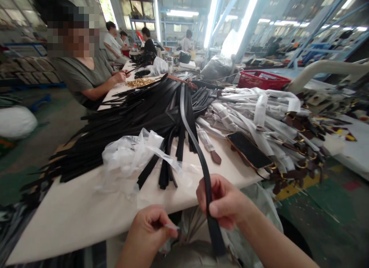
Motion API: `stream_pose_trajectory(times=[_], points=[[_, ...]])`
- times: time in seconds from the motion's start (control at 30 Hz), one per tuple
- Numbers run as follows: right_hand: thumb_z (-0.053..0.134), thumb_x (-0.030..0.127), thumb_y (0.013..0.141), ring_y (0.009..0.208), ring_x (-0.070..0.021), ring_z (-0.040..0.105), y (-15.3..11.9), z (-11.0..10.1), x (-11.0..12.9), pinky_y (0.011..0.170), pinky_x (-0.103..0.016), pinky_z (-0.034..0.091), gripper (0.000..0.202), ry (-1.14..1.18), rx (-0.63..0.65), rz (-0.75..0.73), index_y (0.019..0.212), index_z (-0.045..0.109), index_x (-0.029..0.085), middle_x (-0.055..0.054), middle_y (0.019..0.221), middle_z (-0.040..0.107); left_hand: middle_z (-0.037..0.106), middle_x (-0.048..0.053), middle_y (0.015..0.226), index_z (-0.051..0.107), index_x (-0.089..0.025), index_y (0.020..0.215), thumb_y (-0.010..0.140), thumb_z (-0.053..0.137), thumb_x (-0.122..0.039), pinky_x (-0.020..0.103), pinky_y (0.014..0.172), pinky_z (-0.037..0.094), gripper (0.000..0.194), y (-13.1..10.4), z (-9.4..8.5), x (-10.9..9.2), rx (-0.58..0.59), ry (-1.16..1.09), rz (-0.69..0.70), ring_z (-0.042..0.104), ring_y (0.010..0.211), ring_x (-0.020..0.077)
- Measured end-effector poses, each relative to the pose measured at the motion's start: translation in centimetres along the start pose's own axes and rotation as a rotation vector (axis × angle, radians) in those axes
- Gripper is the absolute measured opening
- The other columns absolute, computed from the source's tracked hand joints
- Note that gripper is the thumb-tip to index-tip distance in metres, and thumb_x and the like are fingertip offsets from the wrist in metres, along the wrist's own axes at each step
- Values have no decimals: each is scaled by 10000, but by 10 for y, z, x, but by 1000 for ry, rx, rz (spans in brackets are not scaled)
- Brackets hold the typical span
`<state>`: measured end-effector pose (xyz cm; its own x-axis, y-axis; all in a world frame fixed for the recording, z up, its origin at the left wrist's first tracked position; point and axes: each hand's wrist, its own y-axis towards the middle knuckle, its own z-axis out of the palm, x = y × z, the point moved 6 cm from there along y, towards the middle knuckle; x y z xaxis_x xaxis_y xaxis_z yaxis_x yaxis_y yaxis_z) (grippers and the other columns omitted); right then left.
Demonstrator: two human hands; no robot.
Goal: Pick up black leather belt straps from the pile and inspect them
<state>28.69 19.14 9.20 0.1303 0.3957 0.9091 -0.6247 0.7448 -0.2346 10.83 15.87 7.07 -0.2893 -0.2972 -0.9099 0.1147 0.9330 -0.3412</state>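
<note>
Right hand on the black strap, left hand on a clear scrap just beside it

We see our right hand (pixel 223 200) closed around a long black strap (pixel 198 152), thumb and fingers wrapped over it near its lower end. Its long axis runs from that grip up and away to the far side, arching over the table (pixel 72 218) into the heap of black straps (pixel 127 118), while its near end hangs below the hand toward our lap. Our left hand (pixel 150 229) sits lower and to the left, near the table's near edge, pinching a thin clear scrap (pixel 171 226) between thumb and forefinger. The strap lies to its right, close but apart. A phone (pixel 248 149) rests to the right among white-wrapped straps (pixel 259 114).
</note>
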Motion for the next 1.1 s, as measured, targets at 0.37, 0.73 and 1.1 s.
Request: stream_pose_trajectory(times=[0.37,0.73,1.1], points=[[635,199,841,514,-94,535,-9,46,36,491,-181,422,64,-544,-159,-524,810,646,144,-3,645,585,507,-37,507,535,-171,441,561,722,-147,217,519,348,223,-18,-14,-4,-58,-36,25,463,519,113],[620,169,798,511,-75,443,1,56,17,458,-167,355,75,-528,-160,-503,730,624,137,21,625,515,600,16,650,667,-169,610,764,592,-317,263,651,379,226,-24,0,-11,208,154,117,545,694,189],[570,603,874,407,-46,344,28,33,-32,380,-155,238,541,-55,-239,-173,952,738,95,53,478,430,695,47,657,709,-153,674,842,568,-481,254,610,407,395,-21,-7,12,208,67,-10,592,646,194]])
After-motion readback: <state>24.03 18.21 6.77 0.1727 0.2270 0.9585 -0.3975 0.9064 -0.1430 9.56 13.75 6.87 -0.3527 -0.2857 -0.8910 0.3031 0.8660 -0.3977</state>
